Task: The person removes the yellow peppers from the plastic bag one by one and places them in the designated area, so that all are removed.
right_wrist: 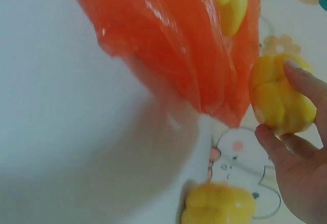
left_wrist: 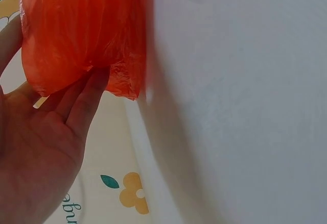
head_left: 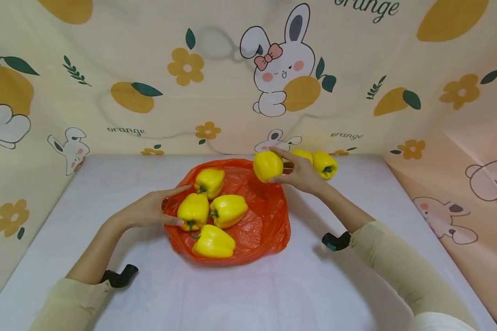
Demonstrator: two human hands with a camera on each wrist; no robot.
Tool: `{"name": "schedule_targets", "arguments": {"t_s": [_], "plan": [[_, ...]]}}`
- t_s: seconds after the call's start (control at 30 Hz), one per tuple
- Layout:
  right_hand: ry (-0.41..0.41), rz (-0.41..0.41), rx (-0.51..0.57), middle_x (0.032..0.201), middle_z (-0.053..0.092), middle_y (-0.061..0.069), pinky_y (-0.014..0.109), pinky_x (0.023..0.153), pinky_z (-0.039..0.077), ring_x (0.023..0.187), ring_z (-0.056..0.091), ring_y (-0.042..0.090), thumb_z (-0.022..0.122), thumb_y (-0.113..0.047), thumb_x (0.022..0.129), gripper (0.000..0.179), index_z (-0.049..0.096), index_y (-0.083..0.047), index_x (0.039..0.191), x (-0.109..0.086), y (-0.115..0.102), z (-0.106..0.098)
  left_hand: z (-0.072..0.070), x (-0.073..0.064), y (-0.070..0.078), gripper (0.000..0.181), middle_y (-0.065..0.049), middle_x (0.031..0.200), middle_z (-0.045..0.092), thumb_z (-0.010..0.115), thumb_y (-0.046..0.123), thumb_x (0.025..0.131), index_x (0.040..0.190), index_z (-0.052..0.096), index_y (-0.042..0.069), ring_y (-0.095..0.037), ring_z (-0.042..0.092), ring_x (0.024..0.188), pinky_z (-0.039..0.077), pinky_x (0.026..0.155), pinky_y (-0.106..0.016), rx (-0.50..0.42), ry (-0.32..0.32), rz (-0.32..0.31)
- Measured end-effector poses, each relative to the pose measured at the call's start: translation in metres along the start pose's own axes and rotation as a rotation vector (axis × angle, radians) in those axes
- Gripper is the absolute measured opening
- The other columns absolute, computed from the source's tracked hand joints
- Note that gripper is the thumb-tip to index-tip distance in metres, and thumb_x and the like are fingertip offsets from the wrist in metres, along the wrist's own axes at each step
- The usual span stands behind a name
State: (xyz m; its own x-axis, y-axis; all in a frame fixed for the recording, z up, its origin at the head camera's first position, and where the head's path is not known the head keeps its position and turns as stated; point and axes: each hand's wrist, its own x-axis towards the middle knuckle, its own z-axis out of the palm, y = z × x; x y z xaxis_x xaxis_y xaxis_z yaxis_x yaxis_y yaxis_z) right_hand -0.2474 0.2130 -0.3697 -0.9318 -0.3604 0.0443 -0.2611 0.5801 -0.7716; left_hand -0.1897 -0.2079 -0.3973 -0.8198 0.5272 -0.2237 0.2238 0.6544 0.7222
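A red plastic bag lies spread open on the table, with several yellow bell peppers inside. My left hand holds the bag's left side; its thumb and index finger reach over the rim, beside the nearest peppers. From the left wrist view, the other fingers of the left hand run under the red plastic. Over the bag's far right rim, my right hand grips another yellow bell pepper between thumb and fingers. That pepper shows its smooth lobed end in the right wrist view.
Two more yellow bell peppers sit at the table's back edge, right of the bag, one partly behind my right hand. A patterned cloth walls the back and sides of the white table.
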Motion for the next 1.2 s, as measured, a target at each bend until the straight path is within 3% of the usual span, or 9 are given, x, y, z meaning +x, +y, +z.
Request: {"name": "schedule_targets", "arguments": {"t_s": [0.3,0.83,1.2], "plan": [[0.069,0.016,0.021,0.144,0.05,0.007,0.043,0.098,0.052,0.121,0.057,0.034,0.086,-0.02,0.079,0.088,0.04,-0.026,0.153,-0.008,0.008,-0.034,0.0,0.001,-0.002,0.093,-0.019,0.153,0.04,0.081,0.043,0.08,0.156,0.034,0.02,-0.041,0.036,0.139,0.029,0.111,-0.065,-0.001,0.002,0.001],[0.123,0.099,-0.057,0.154,0.04,0.006,0.051,0.102,0.047,0.13,0.05,0.038,0.081,-0.036,0.083,0.087,0.033,-0.032,0.156,-0.019,0.03,-0.078,0.0,-0.001,-0.001,0.092,-0.018,0.153,0.04,0.081,0.043,0.08,0.156,0.035,0.019,-0.04,0.036,0.139,0.031,0.11,-0.064,-0.022,-0.01,-0.01],[0.137,0.163,0.005,0.161,0.029,0.005,0.054,0.106,0.042,0.134,0.043,0.04,0.077,-0.033,0.087,0.089,0.024,-0.033,0.158,-0.026,0.052,-0.1,0.002,-0.002,-0.002,0.09,-0.018,0.153,0.04,0.081,0.045,0.081,0.155,0.036,0.02,-0.039,0.036,0.138,0.031,0.11,-0.064,-0.016,-0.003,0.004]]}}
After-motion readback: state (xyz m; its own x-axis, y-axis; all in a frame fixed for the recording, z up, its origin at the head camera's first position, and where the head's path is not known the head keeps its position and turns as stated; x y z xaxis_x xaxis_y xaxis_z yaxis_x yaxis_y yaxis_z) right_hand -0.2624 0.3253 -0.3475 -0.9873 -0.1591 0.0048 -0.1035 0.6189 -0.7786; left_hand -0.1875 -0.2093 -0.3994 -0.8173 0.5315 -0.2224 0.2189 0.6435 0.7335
